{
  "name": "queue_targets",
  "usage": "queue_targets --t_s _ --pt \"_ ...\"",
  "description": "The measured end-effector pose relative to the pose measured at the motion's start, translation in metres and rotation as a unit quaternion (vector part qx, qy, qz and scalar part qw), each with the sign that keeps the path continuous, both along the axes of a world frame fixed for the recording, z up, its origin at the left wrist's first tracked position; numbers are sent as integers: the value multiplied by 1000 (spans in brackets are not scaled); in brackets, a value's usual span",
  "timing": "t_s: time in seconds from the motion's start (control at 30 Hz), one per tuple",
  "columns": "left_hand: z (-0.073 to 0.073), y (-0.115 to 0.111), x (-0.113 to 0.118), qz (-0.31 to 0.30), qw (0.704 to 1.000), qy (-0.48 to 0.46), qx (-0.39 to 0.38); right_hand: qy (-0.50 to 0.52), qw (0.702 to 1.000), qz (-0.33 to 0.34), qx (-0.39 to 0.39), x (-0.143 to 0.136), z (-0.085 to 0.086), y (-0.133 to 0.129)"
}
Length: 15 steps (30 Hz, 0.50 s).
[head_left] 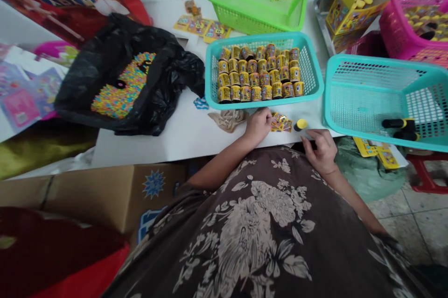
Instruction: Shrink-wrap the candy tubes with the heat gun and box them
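My left hand rests at the table's front with its fingers curled together. Its fingertips press on the left edge of a small pile of yellow printed labels. To the right of the labels stands a small black jar with a yellow lid. Close to that jar is my right hand, loosely bent, with a gap between thumb and forefinger and nothing visible in it. Directly beyond my hands, a teal basket holds rows of small jars wrapped in yellow labels.
A black bag of colourful beads lies left, beside a crumpled beige cloth. A green basket stands behind. On the right are another teal basket with a few black items, a pink basket and a yellow box.
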<state>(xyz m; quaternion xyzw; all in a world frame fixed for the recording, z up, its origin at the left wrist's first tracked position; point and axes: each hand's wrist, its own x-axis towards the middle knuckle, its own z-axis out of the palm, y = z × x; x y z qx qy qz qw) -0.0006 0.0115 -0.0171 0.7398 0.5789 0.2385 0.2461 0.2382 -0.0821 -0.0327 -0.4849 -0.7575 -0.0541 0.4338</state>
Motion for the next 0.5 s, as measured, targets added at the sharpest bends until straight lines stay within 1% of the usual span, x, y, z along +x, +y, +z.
queue_targets --t_s 0.13,0.27,0.4,0.5 --pt "0 -5 -7 -36 999 -9 27 -19 998 23 -50 -15 20 7" --pt "-1 -8 -12 -77 995 2 55 -55 992 61 -92 -39 36 32" --pt "-3 -8 -17 -117 988 -47 86 -132 978 88 -136 -60 42 61" --pt "-8 -8 -22 -123 980 -112 109 -170 965 99 -171 -63 41 74"
